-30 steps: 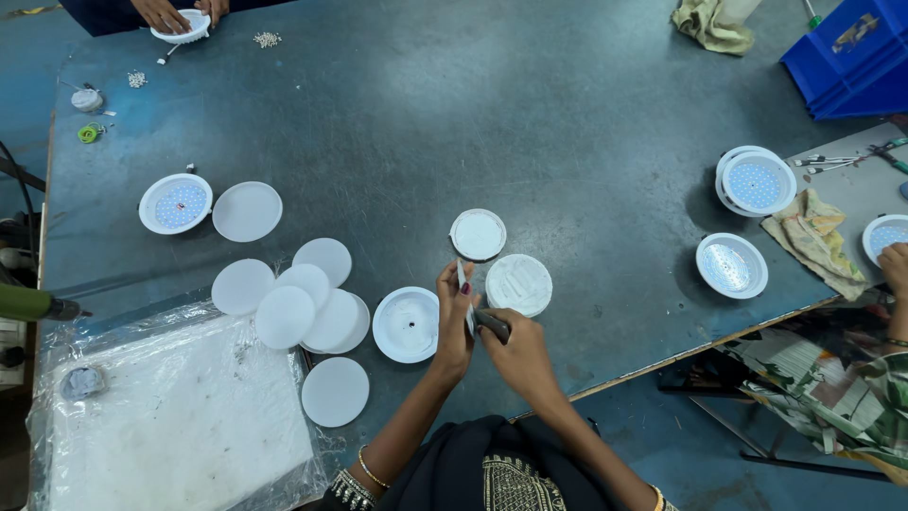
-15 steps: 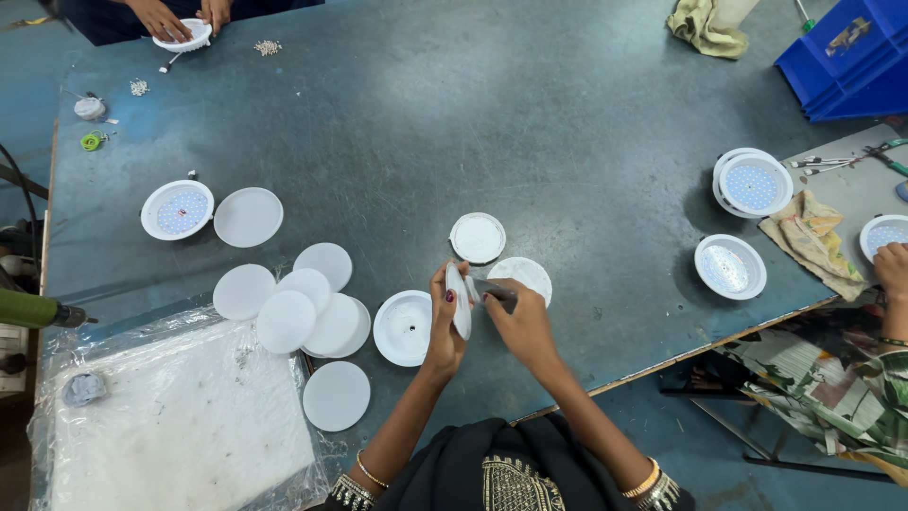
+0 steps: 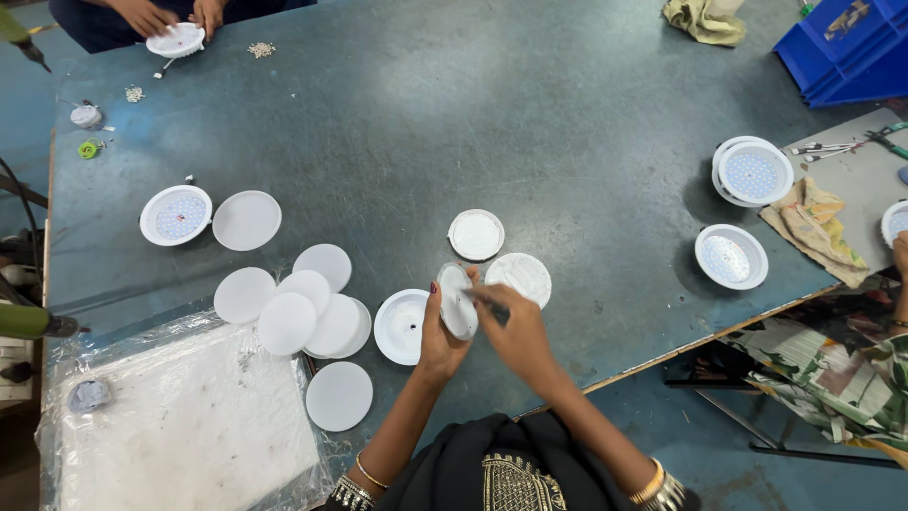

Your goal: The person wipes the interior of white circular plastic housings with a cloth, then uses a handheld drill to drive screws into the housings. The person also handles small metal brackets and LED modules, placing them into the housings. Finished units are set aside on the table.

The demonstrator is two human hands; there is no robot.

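My left hand (image 3: 437, 336) holds a small white round disc (image 3: 458, 303) upright above the table's near edge. My right hand (image 3: 515, 326) grips a dark thin tool (image 3: 496, 312) and presses its tip against the disc's face. Just left of my hands a white round lamp housing (image 3: 401, 326) lies open side up on the grey table (image 3: 397, 132). Two more white round pieces lie just beyond my hands, one (image 3: 476, 235) farther and one (image 3: 520, 276) partly behind my right hand.
Several white diffuser discs (image 3: 303, 308) lie left of me beside a plastic-wrapped white sheet (image 3: 180, 426). A lamp with its LED board (image 3: 176, 215) sits farther left. Two more lamps (image 3: 752, 172) stand right. Another person's hands (image 3: 170, 19) work at the far edge. Blue crates (image 3: 851, 47) top right.
My hands have lifted the white disc closer together in front of me, and the right hand's tool now touches the disc. The view has shifted slightly.
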